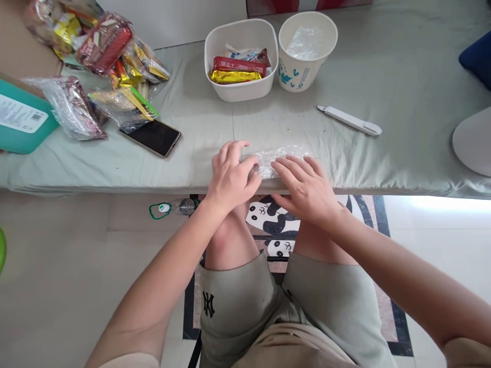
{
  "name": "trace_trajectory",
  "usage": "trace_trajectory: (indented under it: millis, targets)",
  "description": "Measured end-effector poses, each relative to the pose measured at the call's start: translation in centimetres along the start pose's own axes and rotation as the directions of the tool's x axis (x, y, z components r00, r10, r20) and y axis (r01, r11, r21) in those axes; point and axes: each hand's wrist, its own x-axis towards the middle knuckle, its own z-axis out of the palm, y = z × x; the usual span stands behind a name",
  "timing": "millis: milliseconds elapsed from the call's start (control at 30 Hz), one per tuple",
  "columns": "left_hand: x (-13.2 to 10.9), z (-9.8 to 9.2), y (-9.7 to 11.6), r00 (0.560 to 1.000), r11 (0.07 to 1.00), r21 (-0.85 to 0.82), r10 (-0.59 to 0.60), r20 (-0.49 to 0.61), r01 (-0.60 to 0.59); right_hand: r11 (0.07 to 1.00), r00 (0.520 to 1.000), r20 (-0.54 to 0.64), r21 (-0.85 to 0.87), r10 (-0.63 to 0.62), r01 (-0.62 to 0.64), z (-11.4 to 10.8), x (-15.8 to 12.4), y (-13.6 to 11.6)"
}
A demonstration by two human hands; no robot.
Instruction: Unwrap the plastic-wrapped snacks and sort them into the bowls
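A black interlocking NY monogram [208, 304] is showing on the left leg of the grey-green shorts [241, 294]; the teal box's [25, 142] barcode label [19, 111] and the paper cup [305, 75] are bearing print too small to read

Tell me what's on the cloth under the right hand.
Crinkled clear plastic shows beside and beyond the right hand, lying on the grey-green cloth. The part directly beneath the hand is covered, so anything else there can't be seen.

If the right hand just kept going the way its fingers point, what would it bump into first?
Most likely the crinkled clear plastic, lying right at the fingertips of the right hand. Past that, the left hand looks near its line, though depth is hard to judge.
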Motion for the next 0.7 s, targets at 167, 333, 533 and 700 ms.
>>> trace_trajectory:
  millis: [167,333,533,700]
  targets:
    - [-1.5,-0.4,-0.1,0.979,0.975,-0.135,0.189,0.072,-0.179,1.0,0.998,-0.055,-0.01,-0.031,0.03,1.2,-1.4,1.1]
    - [-1.8,0.1,0.1,0.925,0.904,-0.266,0.369,0.093,-0.334,0.944,0.989,-0.144,0.328,0.021,0.028,0.4,-2.0,1.9]
    - [-0.6,1.1,1.0,0.956,0.81,-0.531,0.295,0.001,-0.249,0.81,0.988,-0.152,0.583,0.03,0.065,-0.7,-1.2,2.1]
    - [-0.1,1.6,1.7,0.962,0.721,-0.637,0.223,-0.157,-0.271,0.842,0.938,-0.172,0.51,0.302,-0.177,-1.0,-1.9,1.7]
